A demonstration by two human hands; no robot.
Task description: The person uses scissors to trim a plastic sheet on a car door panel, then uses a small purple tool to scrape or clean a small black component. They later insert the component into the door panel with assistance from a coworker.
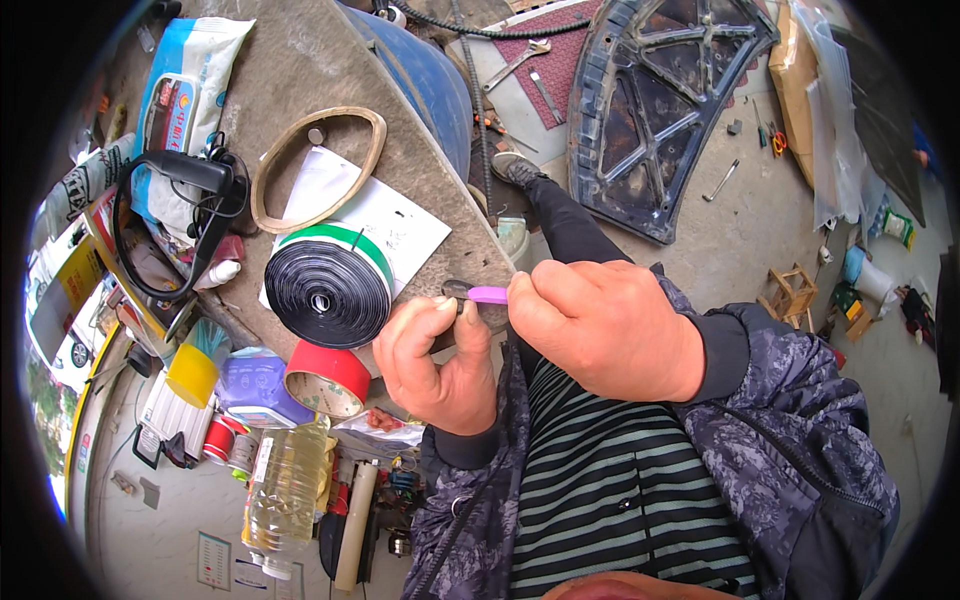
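My right hand is closed in a fist around a slim purple piece, whose end sticks out toward the left; the fist hides the rest of it. At its tip is a small dark piece, touching or just in front of the purple end. Thumb and forefinger of my left hand pinch at this dark piece, partly covering it. Left of the hands, a large coiled roll of black strip with a green and white edge lies on a white paper sheet. Below it sits a roll of red tape.
A worn grey tabletop carries an oval beige ring, a black headband device and a blue-white packet. A bottle of yellowish liquid stands at lower left. On the floor are a black frame panel and wrench.
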